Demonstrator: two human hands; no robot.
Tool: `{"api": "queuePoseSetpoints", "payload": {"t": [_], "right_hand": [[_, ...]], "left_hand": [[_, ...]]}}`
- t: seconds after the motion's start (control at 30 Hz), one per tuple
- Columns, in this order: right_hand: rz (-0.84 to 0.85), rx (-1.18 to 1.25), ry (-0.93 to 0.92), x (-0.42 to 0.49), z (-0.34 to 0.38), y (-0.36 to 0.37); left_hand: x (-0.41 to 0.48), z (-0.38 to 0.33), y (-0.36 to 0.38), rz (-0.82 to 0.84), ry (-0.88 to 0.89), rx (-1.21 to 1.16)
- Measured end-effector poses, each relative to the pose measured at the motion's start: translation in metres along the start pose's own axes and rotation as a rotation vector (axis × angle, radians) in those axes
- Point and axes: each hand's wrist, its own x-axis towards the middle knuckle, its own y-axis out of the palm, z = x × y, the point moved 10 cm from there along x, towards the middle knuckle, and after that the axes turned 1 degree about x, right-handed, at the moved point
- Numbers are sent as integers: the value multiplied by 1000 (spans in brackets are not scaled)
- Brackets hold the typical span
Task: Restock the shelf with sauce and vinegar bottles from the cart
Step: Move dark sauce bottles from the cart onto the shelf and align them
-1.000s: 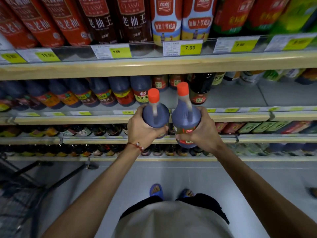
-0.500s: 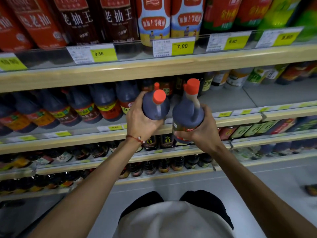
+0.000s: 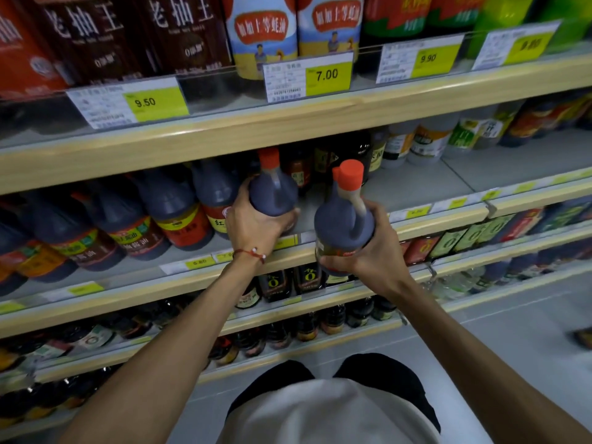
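Observation:
I hold two dark sauce bottles with orange-red caps. My left hand [image 3: 253, 225] grips the left bottle [image 3: 272, 190], which is pushed over the front edge of the second shelf [image 3: 416, 190], just right of a row of like bottles [image 3: 173, 209]. My right hand [image 3: 374, 251] grips the right bottle [image 3: 344, 219] around its base, upright, in front of the shelf lip and slightly lower. A bare stretch of shelf lies right of the left bottle.
The top shelf [image 3: 288, 123] carries tall soy and oyster sauce bottles behind price tags. Pale vinegar bottles [image 3: 426, 142] stand at the back right of the second shelf. Lower shelves [image 3: 288, 302] hold small dark bottles. The grey floor [image 3: 512, 347] lies to the right.
Both hands have carried the bottles up and forward toward the second shelf. The left bottle has moved onto the shelf edge; the right one trails just outside it.

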Motion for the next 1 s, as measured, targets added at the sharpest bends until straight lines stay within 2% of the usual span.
{"api": "queuePoseSetpoints", "payload": {"t": [0.13,0.37,0.53,0.73,0.77,0.9,1.0], "right_hand": [[-11,-3,23,1,-2,1],[-27,0,47,-5,3,1],[-22,4,65,-9,10,-2],[17,59,128,-16,21,-9],[22,74,146,-17,22,-10],[87,154,223,-20,23,-10],[231,225,281,-19,21,-5]], "left_hand": [[7,2,8,13,-62,37],[16,8,27,147,-111,13],[6,11,27,207,-156,-74],[-43,5,1,118,-304,-381],[-52,-5,3,194,-297,-412],[-103,-50,28,709,-276,-473],[-124,-62,34,827,-273,-479]]}}
